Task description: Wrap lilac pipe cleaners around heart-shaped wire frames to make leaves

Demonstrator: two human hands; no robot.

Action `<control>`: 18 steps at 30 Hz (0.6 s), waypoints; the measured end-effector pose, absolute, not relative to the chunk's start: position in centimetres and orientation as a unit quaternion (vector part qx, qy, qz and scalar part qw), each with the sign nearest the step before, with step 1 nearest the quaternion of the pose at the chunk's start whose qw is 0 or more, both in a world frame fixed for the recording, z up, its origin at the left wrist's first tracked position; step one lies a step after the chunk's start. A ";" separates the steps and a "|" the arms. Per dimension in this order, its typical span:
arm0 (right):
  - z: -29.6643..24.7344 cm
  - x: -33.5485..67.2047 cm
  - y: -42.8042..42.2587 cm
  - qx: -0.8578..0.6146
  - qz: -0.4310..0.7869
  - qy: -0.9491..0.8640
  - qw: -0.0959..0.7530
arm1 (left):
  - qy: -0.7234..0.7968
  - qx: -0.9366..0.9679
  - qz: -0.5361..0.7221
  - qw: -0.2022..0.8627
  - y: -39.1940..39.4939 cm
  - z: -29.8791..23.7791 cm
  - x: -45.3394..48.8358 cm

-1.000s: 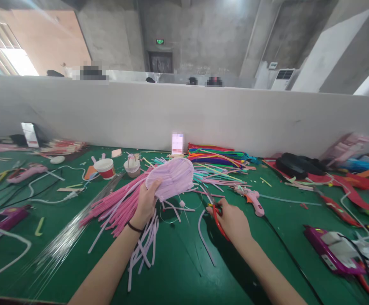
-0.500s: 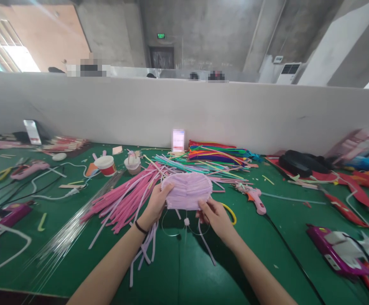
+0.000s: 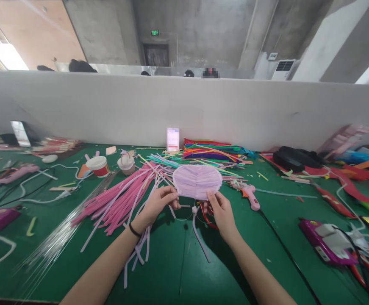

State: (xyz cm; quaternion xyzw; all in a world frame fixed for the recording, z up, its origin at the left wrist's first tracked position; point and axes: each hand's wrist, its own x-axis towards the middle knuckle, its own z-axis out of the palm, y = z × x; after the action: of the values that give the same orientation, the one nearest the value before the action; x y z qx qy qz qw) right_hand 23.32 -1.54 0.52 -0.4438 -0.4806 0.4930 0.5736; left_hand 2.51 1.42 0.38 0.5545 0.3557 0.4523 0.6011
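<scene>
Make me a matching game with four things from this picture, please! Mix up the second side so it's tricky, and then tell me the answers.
Things:
1. fuzzy pad
2. wristband
3. bigger cup
4. exit sign

Matches:
A. white and red, standing left of the small tub
B. green, up high above a door
C. light purple, pinched in the right hand
D. thin and dark, looped round the left wrist

Right pairs: 1-C, 2-D, 3-A, 4-B
</scene>
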 end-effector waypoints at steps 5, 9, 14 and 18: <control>0.3 23.3 -1.4 -0.447 0.484 -0.488 0.573 | 0.363 0.560 0.438 0.602 1.5 0.2 2.5; -0.2 23.3 -1.3 -0.445 0.488 -0.491 0.569 | 0.373 0.564 0.424 0.603 1.4 0.1 2.7; -0.5 23.1 -1.3 -0.437 0.484 -0.502 0.568 | 0.362 0.559 0.435 0.606 1.4 0.2 2.7; -0.4 22.9 -1.4 -0.435 0.486 -0.504 0.566 | 0.380 0.571 0.432 0.585 1.5 0.2 2.6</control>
State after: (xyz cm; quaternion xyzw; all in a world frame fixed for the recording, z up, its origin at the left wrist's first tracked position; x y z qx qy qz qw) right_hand 22.90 -1.42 -0.43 -0.4355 -0.5040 0.4859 0.5659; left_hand 2.60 1.51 0.24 0.5711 0.3804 0.4324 0.5849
